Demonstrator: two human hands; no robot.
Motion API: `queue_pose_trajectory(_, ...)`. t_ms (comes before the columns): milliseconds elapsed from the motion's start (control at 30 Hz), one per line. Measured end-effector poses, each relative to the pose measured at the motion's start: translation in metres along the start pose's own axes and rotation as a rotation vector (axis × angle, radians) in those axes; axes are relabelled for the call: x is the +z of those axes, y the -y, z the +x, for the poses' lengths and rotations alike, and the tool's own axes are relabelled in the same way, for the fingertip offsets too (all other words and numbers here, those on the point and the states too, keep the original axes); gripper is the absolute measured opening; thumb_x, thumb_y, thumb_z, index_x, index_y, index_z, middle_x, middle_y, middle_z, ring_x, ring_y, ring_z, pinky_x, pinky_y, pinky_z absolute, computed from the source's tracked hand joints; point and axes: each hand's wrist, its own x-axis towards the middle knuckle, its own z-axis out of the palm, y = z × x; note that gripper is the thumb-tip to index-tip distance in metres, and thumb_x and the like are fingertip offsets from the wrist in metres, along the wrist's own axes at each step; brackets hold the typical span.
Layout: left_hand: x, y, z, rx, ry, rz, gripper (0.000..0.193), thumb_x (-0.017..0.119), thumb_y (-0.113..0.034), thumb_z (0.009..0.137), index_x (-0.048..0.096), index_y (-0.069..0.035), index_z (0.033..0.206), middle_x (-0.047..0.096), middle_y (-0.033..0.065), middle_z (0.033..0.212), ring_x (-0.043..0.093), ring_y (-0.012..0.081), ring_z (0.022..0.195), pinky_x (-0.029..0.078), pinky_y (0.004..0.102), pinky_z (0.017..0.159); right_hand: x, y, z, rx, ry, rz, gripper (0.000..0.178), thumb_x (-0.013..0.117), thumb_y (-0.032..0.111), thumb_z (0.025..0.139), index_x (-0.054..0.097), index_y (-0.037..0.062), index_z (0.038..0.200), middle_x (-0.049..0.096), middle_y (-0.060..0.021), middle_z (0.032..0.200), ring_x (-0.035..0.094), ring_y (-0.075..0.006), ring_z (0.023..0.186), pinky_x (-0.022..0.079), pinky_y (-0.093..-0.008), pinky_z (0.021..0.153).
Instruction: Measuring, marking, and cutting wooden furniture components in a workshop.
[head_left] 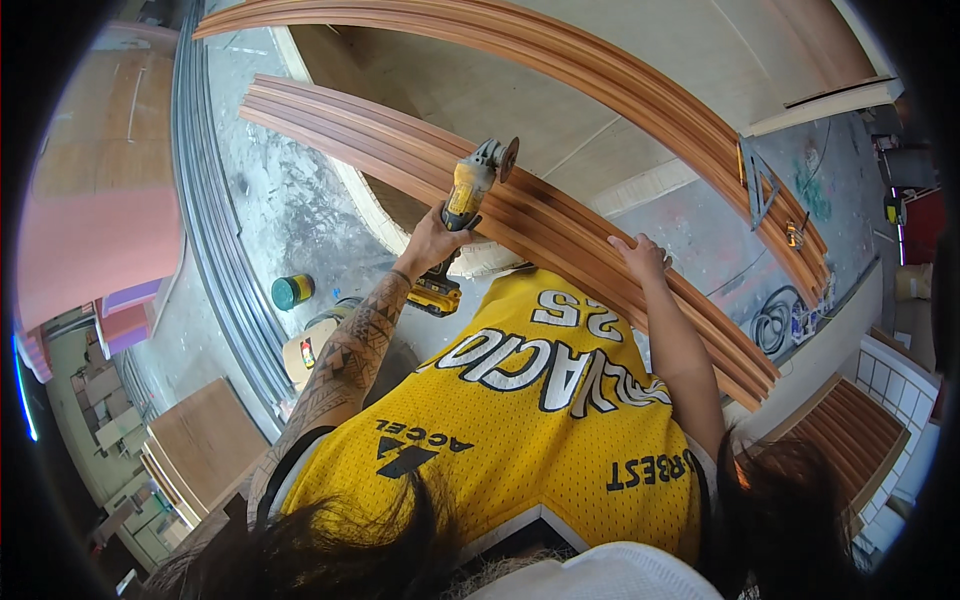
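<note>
My left hand (437,245) is wrapped round the body of a yellow and black cordless angle grinder (466,195). The grinder's worn disc (508,160) points up and away from me, above a long fluted wood panel (350,135). At the grinder's lower end, a yellow battery (435,296) shows beside my forearm. My right hand (645,258) is on the same panel further right, its fingers curled at the ribbed surface; the fingertips are partly hidden. The reddish-brown panel runs slantwise in front of my body, from upper left to lower right.
Another stack of fluted strips (560,45) curves across the far side, with a metal triangle square (757,185) on it. Long grey metal channels (205,200) lie at left, near a green tin (292,291). A coiled cable (775,320) is on the right.
</note>
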Motion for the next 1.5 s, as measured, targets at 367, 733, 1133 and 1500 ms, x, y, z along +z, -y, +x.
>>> queue_pose_trajectory(367,0.004,-0.006,0.024,0.047,0.066,-0.044,0.063,0.078,-0.009,0.082,0.052,0.000,0.138,0.067,0.0065,0.099,0.066,0.0148,0.072,0.057,0.0308,0.065,0.003,-0.001,0.002,-0.031,-0.015,0.022,0.096,0.063,0.086,0.082,0.068,0.0053,0.134,0.068,-0.0267,0.137,0.057,-0.0507,0.132,0.028,-0.0736,0.116)
queue_pose_trajectory(733,0.000,-0.017,0.028,0.057,0.058,0.148,0.062,0.080,-0.015,0.082,0.052,0.003,0.134,0.066,0.0096,0.089,0.068,0.0183,0.072,0.058,0.0343,0.066,-0.003,-0.003,0.004,-0.007,0.054,0.067,0.101,0.070,0.082,0.081,0.063,0.0035,0.145,0.064,-0.0228,0.146,0.056,-0.0475,0.136,0.039,-0.0623,0.114)
queue_pose_trajectory(1133,0.003,-0.021,0.031,0.027,0.066,0.120,0.062,0.078,-0.016,0.083,0.052,0.002,0.136,0.067,0.0106,0.090,0.069,0.0192,0.069,0.058,0.0353,0.064,-0.002,-0.004,0.004,-0.011,0.039,0.070,0.102,0.069,0.083,0.081,0.064,0.0018,0.143,0.064,-0.0241,0.145,0.056,-0.0458,0.137,0.040,-0.0569,0.116)
queue_pose_trajectory(1500,0.004,-0.022,0.029,0.025,0.066,0.070,0.061,0.077,-0.015,0.083,0.052,0.002,0.136,0.066,0.0087,0.089,0.067,0.0172,0.067,0.057,0.0340,0.062,-0.011,0.003,-0.002,0.007,0.057,0.054,0.104,0.070,0.083,0.081,0.063,0.0012,0.144,0.064,-0.0237,0.145,0.056,-0.0459,0.137,0.040,-0.0582,0.116)
